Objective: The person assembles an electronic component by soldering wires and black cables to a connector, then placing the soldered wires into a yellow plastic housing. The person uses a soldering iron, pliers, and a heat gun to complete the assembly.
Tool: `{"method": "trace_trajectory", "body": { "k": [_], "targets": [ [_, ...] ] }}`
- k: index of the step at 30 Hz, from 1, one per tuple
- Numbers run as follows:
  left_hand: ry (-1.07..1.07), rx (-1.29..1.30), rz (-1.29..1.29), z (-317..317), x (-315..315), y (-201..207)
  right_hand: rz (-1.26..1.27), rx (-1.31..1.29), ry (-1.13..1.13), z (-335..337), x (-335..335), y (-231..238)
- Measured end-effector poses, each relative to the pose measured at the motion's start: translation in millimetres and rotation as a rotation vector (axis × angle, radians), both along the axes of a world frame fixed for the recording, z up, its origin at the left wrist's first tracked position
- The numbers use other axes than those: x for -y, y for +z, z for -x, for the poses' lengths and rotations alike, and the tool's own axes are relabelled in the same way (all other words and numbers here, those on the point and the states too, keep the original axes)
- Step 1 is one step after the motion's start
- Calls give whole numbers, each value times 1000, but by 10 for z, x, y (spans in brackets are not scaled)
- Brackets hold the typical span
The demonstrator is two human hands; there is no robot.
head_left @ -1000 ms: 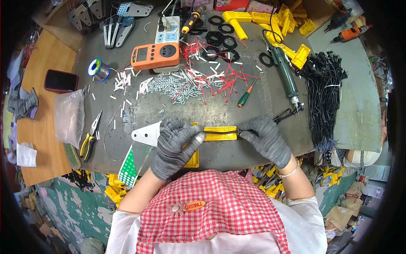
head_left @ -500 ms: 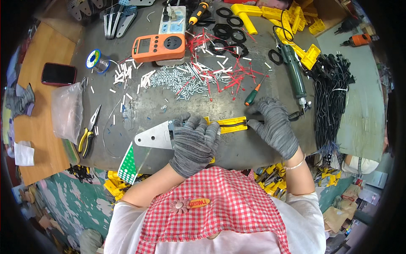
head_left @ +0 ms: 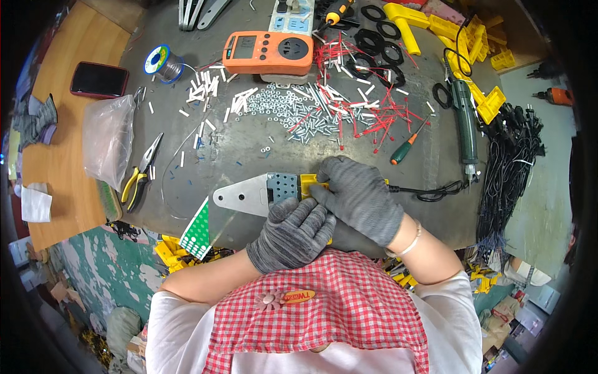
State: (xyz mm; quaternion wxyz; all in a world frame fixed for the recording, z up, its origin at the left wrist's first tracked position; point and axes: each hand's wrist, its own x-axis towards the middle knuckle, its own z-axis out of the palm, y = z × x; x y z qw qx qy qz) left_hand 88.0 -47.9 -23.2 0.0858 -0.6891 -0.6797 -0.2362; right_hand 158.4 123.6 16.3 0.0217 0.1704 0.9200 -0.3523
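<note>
A tool with a pointed grey metal plate (head_left: 242,196), a blue-grey perforated metal section (head_left: 284,186) and a yellow plastic handle (head_left: 306,181) lies crosswise in front of me. My left hand (head_left: 291,235), in a grey knit glove, has its fingers closed together at the handle's near side. Over the handle from the right bends my right hand (head_left: 362,201), gloved too, its fingers curled onto the yellow plastic and hiding most of it. A black power cord (head_left: 430,192) comes out beyond the right hand. What the fingertips press on is hidden.
Loose screws and nuts (head_left: 274,103), white sleeves and red wires lie beyond the hands. An orange meter (head_left: 268,53), solder spool (head_left: 164,63), pliers (head_left: 144,171), screwdriver (head_left: 408,146) and green electric screwdriver (head_left: 463,124) surround them. Bundled black cords (head_left: 507,168) lie right; a green-white card (head_left: 198,229) lies front left.
My right hand has moved left onto the yellow handle, covering the open channel with the black cord. My left hand has slid nearer to me, uncovering the perforated section. The whole view has shifted.
</note>
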Motion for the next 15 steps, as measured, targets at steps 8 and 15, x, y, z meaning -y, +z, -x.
{"method": "trace_trajectory", "body": {
  "k": [8,15],
  "targets": [
    [-37,50,-38,27,27,-43,65,49,123,59,-130,-17],
    [-149,53,56,198,-119,-16,386,-33,349,50,-645,108]
  ]
}}
